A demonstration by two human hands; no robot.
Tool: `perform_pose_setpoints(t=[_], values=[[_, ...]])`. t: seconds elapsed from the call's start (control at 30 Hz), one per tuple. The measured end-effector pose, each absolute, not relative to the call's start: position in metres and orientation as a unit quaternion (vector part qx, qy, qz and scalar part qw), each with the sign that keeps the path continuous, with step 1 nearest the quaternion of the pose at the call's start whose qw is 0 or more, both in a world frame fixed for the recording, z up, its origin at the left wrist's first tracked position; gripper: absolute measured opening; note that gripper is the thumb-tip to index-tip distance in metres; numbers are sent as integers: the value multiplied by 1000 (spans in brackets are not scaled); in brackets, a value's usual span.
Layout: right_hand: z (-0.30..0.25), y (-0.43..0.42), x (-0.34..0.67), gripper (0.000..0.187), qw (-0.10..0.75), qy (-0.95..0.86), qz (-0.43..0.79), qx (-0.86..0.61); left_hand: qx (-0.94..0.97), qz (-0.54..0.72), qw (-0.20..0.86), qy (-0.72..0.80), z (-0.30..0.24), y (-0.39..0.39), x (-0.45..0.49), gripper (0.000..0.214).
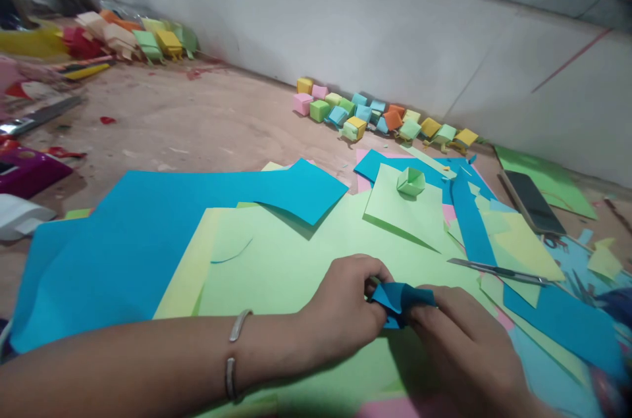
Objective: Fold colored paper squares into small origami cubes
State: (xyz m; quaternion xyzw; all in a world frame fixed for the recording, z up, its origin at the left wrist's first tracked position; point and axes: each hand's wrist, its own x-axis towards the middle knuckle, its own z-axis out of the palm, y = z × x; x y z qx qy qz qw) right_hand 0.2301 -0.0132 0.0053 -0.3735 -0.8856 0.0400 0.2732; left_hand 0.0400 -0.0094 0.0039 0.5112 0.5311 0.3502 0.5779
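Observation:
A small piece of folded blue paper (399, 298) is held between my two hands, over a large pale green sheet (276, 253). My left hand (348, 296) pinches its left side, with thumb and fingers closed on it. On the other side, my right hand (459, 322) grips the right edge, and its fingertips partly cover the paper. Beyond my hands, a small open green paper box (411, 182) rests on a pale green square (395, 207). A craft knife (498, 270) lies to the right on paper scraps.
Large blue sheets (133, 234) spread at left. Several coloured paper cubes (363, 113) line the wall, and more paper shapes (148, 43) stand at the far left. A phone (533, 201) lies at right beside a green sheet (548, 181). Blue strips (471, 220) and scraps cover the right side.

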Motion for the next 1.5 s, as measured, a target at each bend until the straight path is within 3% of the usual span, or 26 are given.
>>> perform_pose_setpoints(t=[0.33, 0.67, 0.87, 1.23, 1.33, 1.5], values=[[17, -10, 232, 24, 224, -912, 54, -340, 422, 343, 654, 525, 9, -8, 42, 10], [8, 1, 240, 21, 182, -931, 27, -316, 495, 316, 613, 529, 6, -9, 38, 18], [7, -4, 234, 21, 249, -914, 4, -321, 483, 349, 620, 511, 3, -8, 40, 32], [18, -6, 221, 25, 254, -909, -30, -328, 548, 326, 570, 518, 6, -10, 39, 20], [26, -3, 224, 17, 263, -904, 11, -336, 557, 341, 560, 509, 6, -8, 37, 15], [30, -2, 228, 47, 281, -865, 84, -407, 556, 362, 551, 507, 9, -6, 33, 11]])
